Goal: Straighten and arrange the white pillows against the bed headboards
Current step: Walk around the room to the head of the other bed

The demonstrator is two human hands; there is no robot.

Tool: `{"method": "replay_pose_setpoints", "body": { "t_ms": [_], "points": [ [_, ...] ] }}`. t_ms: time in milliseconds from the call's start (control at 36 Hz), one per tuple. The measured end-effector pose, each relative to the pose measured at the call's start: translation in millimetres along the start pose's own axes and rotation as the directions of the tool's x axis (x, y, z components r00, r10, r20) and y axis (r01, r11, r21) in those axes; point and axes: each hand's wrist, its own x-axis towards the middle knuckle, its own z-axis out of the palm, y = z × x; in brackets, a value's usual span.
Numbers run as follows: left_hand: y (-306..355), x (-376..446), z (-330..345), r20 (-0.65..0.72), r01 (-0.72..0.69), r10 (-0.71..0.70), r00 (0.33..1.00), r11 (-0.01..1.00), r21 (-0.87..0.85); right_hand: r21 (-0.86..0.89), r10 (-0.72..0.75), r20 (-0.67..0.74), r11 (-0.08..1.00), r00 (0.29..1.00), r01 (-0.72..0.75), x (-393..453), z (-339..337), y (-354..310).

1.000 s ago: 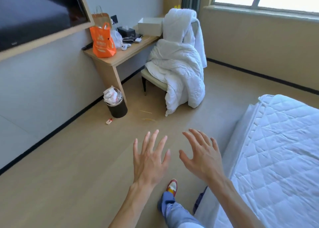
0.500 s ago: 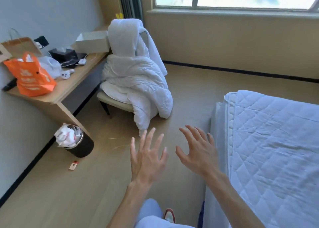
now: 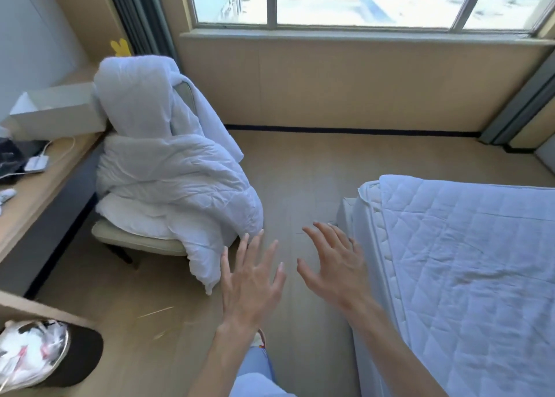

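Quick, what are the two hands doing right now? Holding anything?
Left hand: open, fingers spread, holding nothing.
Right hand: open, fingers spread, holding nothing.

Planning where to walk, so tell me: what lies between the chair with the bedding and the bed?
Only bare floor between chair and bed, in the head view.

Left hand (image 3: 250, 285) and right hand (image 3: 335, 269) outstretched; fingers spread, empty.

Bare floor (image 3: 300, 186) between duvet-heaped chair (image 3: 168, 186), bed (image 3: 465, 261)
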Motion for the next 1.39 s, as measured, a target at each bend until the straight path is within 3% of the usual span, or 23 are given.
{"method": "replay_pose_setpoints", "body": {
  "t_ms": [250,528,1139,1389],
  "points": [
    [-41,132,10,0.059,-0.080,0.081,0.995,0.997,-0.014,-0.030,0.094,-0.049,0.995,0.994,-0.095,120,13,-18],
    [-42,255,48,0.071,-0.150,0.154,0.985,0.987,-0.055,-0.042,0.163,-0.069,0.985,0.984,-0.166,234,32,9],
    [59,610,136,0.090,-0.297,0.298,0.950,0.955,-0.026,-0.021,0.284,-0.182,0.956,0.942,-0.292,548,15,167],
    [111,732,190,0.139,-0.437,0.441,0.887,0.897,-0.063,-0.031,0.411,-0.227,0.903,0.883,-0.428,644,15,231]
  ]
}}
